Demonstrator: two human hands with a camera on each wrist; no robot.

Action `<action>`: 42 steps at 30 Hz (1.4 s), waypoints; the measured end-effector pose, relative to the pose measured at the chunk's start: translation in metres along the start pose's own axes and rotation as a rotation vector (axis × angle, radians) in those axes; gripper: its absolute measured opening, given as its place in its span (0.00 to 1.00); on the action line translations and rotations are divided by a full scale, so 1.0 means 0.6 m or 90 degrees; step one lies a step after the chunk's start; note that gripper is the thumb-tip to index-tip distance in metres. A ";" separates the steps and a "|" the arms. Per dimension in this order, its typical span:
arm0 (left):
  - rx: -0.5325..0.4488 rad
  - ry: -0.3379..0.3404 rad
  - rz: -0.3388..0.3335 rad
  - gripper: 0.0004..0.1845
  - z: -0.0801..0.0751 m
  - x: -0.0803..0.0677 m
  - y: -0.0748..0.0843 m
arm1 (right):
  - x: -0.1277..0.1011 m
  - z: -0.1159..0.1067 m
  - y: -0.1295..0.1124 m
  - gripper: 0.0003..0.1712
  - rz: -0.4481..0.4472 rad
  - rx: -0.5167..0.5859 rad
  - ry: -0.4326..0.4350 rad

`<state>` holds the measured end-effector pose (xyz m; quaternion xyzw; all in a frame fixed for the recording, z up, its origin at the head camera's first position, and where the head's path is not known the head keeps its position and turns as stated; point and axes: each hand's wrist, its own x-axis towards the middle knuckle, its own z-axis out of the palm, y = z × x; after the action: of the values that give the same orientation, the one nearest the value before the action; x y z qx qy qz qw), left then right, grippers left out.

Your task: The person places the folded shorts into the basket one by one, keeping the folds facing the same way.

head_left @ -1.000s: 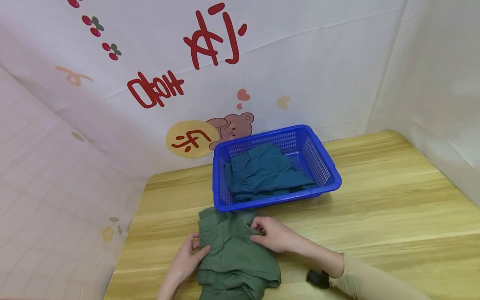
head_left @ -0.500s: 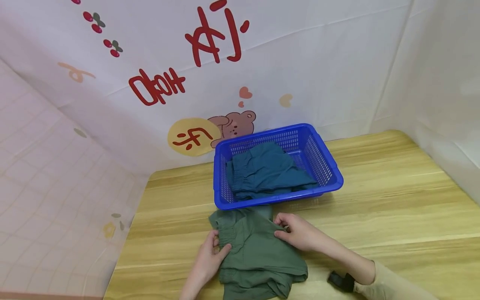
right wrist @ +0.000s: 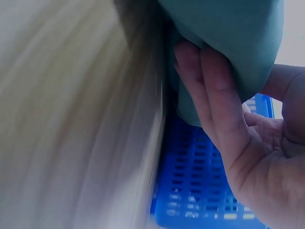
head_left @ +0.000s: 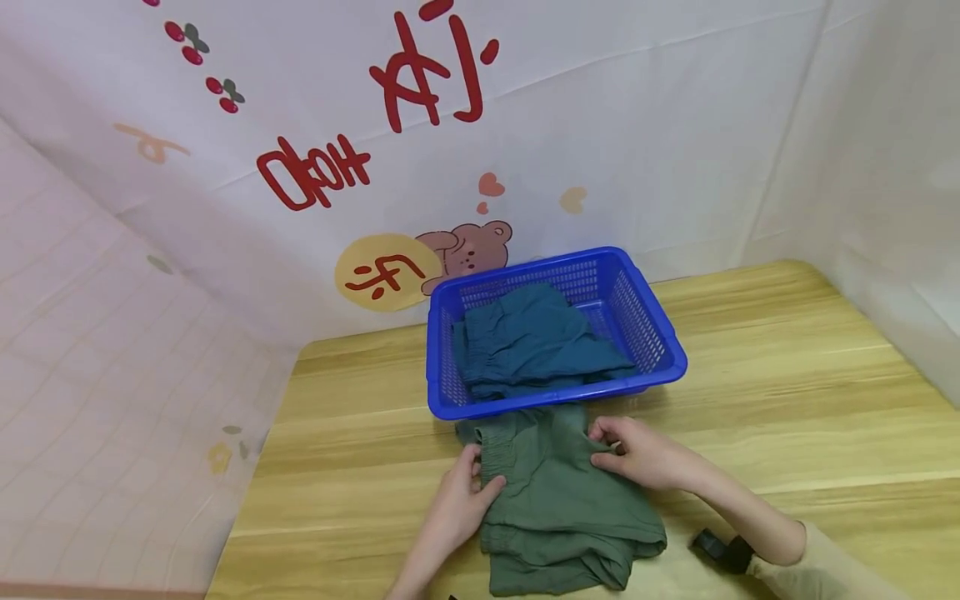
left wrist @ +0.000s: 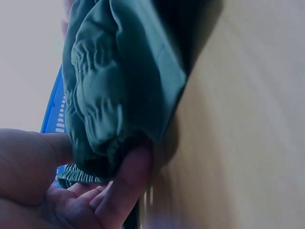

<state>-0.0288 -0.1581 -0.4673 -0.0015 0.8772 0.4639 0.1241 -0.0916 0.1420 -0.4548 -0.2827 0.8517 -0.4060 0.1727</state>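
Green folded pants (head_left: 558, 492) with a gathered elastic waistband lie in front of the basket, close over the table. My left hand (head_left: 461, 504) grips the waistband edge, thumb on top and fingers beneath, as the left wrist view also shows around the green cloth (left wrist: 105, 90). On the opposite side my right hand (head_left: 637, 454) pinches the fabric; in the right wrist view its fingers (right wrist: 217, 90) reach under the cloth. A blue plastic basket (head_left: 667, 367) stands just behind, holding folded teal pants (head_left: 532, 337).
The wood-grain table (head_left: 765, 400) extends to both sides of the basket. A white printed cloth backdrop (head_left: 637, 125) hangs along its back and sides. A black strap-like device (head_left: 723, 550) sits at the right wrist.
Both hands have moved to the right along the table, carrying the green pants with them in front of the basket. The basket and the teal pants stay in place.
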 end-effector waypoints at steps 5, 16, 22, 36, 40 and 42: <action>0.028 -0.017 0.014 0.25 0.017 0.015 0.021 | -0.016 -0.012 0.016 0.09 0.003 -0.021 0.010; 0.044 -0.032 0.002 0.27 0.022 0.026 0.036 | -0.020 -0.007 0.012 0.10 -0.001 -0.042 0.018; 0.061 -0.044 0.019 0.26 0.011 0.019 0.041 | -0.023 -0.009 0.001 0.09 0.006 -0.046 0.012; 0.019 -0.114 0.027 0.27 -0.013 0.016 0.050 | -0.037 -0.022 -0.031 0.11 -0.021 -0.019 0.010; 0.090 -0.071 0.041 0.28 0.008 0.036 0.005 | -0.035 -0.022 -0.031 0.11 -0.023 -0.026 0.015; 0.129 -0.047 0.037 0.28 0.022 0.046 -0.016 | -0.032 -0.021 -0.029 0.11 -0.020 -0.030 0.016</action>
<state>-0.0514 -0.1500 -0.4883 0.0535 0.9139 0.3763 0.1422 -0.0771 0.1527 -0.4323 -0.2948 0.8588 -0.3916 0.1491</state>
